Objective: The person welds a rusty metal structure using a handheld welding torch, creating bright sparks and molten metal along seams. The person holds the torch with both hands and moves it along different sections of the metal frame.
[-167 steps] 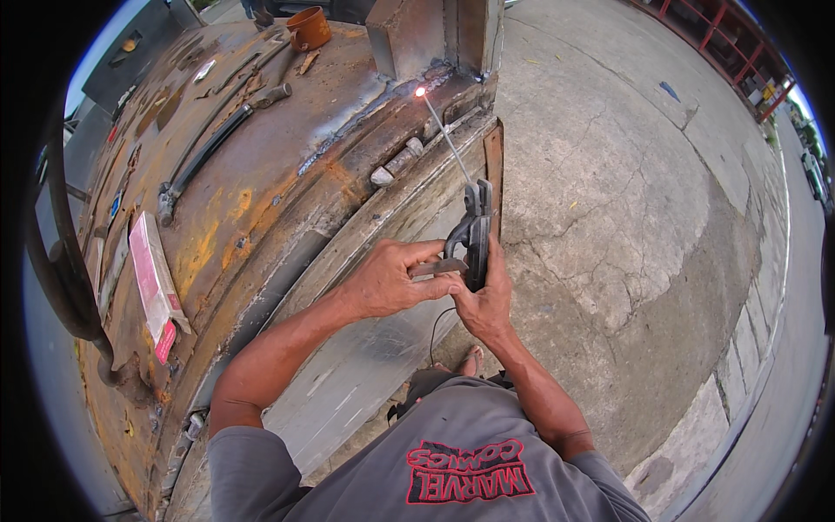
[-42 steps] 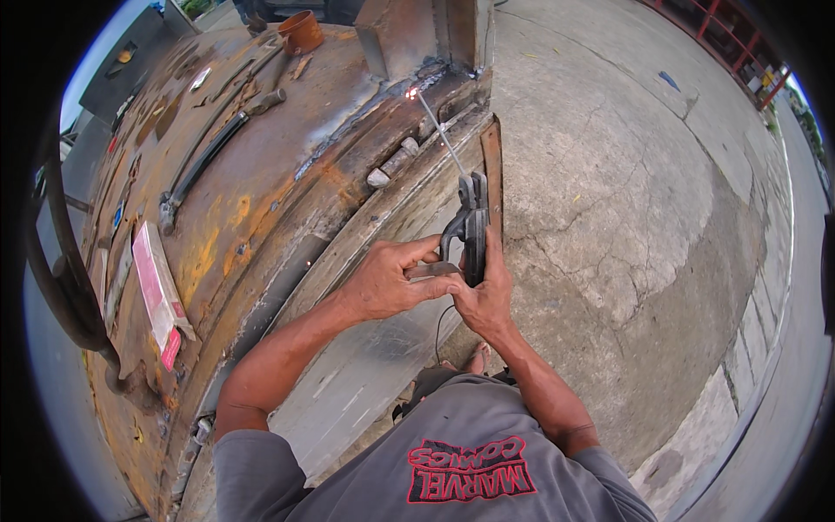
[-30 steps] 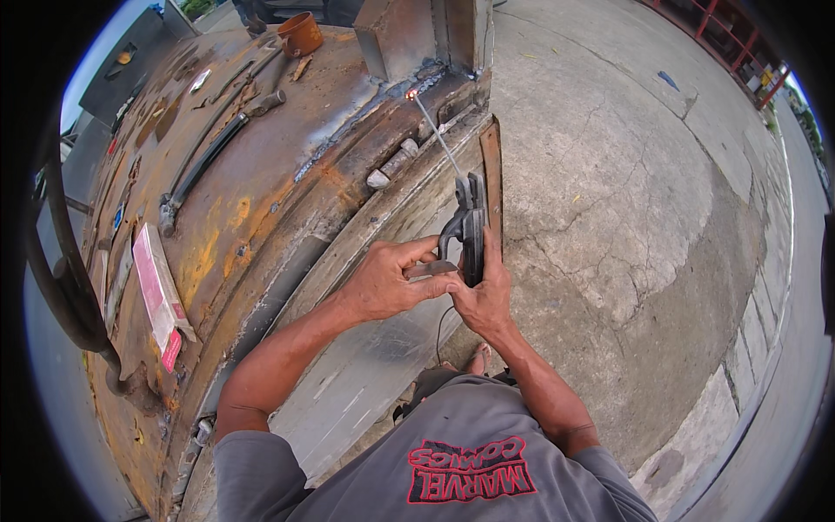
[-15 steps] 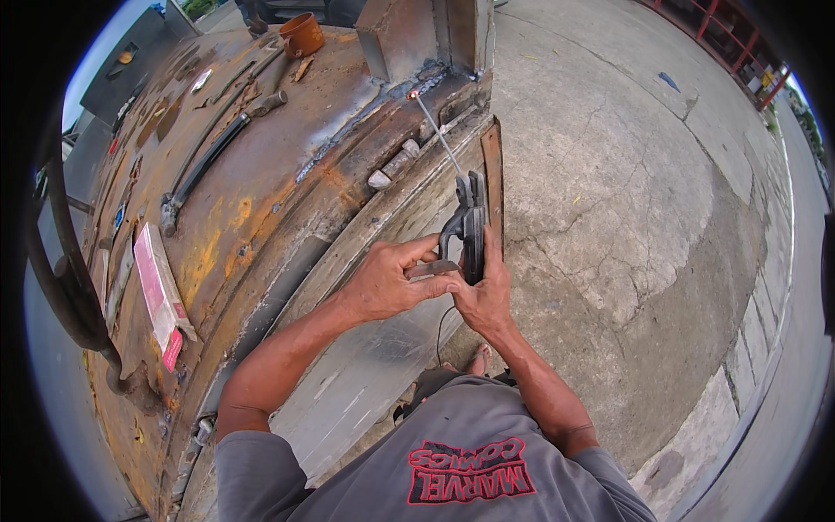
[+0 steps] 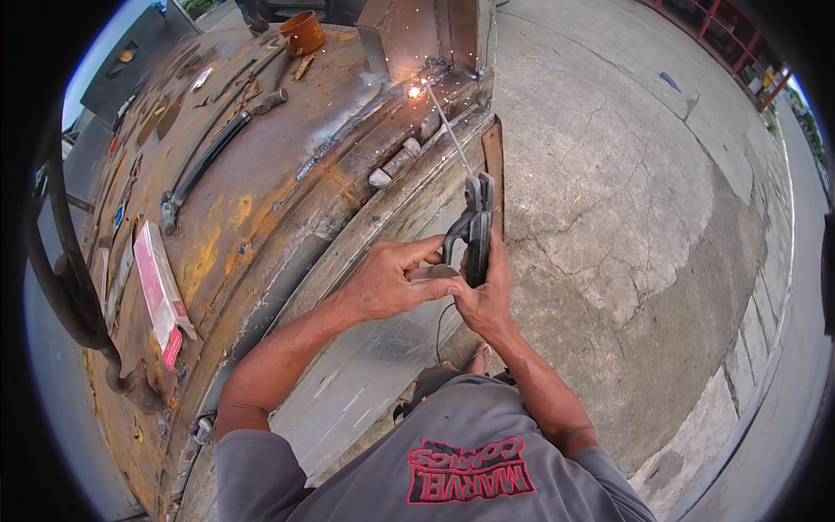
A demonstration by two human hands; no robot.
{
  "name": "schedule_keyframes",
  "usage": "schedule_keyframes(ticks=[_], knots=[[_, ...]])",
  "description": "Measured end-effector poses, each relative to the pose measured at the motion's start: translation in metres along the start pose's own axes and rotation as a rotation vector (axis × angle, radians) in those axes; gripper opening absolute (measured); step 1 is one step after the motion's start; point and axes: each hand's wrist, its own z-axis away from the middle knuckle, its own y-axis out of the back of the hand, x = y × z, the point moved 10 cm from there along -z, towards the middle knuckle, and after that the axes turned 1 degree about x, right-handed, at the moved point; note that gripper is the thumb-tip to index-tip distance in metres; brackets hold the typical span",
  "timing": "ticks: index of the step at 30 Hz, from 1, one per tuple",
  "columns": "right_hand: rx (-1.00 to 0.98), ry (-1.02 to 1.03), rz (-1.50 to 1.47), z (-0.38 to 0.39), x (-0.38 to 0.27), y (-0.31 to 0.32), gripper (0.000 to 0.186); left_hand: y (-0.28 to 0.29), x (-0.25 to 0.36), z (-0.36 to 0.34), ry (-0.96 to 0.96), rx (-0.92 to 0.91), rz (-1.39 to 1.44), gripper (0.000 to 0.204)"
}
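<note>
Both my hands hold a black welding electrode holder [image 5: 474,222] out in front of me. My right hand [image 5: 484,294] wraps its handle, and my left hand [image 5: 391,278] steadies it from the left side. A thin welding rod [image 5: 448,129] sticks out of the holder's jaws and slants up to the left. Its tip burns with a bright spark [image 5: 415,90] at the seam where an upright steel plate [image 5: 409,35] meets the rusty steel table [image 5: 252,174]. Small sparks scatter around that spot.
On the rusty table lie a long dark bar [image 5: 204,165], an orange cup [image 5: 304,31], a pink-and-white packet [image 5: 156,291] and a short grey cylinder [image 5: 396,163]. A curved black pipe [image 5: 61,287] hangs at the left. Cracked concrete ground [image 5: 626,200] spreads to the right.
The arc at the rod's tip, out in the last second, now burns bright with sparks. Both hands have stayed in the same grip on the holder.
</note>
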Motion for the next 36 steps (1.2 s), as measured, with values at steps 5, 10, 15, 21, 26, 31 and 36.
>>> schedule_keyframes(ticks=[5,10,15,21,26,31,36], knots=[[0.014,0.026,0.018,0.002,-0.001,0.0,0.088,0.0,-0.005,0.0,-0.06,0.047,0.048,0.068],[0.02,0.016,0.008,0.002,0.003,-0.001,0.088,0.001,-0.005,-0.001,-0.083,0.067,0.049,0.07],[-0.011,0.012,0.014,0.002,0.005,-0.003,0.088,0.002,-0.008,0.001,-0.094,0.109,0.025,0.068],[-0.016,0.021,0.036,0.004,0.007,-0.003,0.088,0.005,-0.001,0.001,-0.051,0.083,0.022,0.05],[-0.016,0.008,0.028,0.004,0.008,-0.004,0.088,0.004,-0.003,0.001,-0.023,0.064,0.002,0.049],[-0.024,-0.007,0.032,0.001,0.006,-0.004,0.086,0.004,-0.006,0.002,-0.054,0.104,0.023,0.055],[-0.029,0.011,0.031,0.001,0.005,-0.003,0.086,0.004,-0.005,0.001,0.028,0.042,-0.01,0.054]])
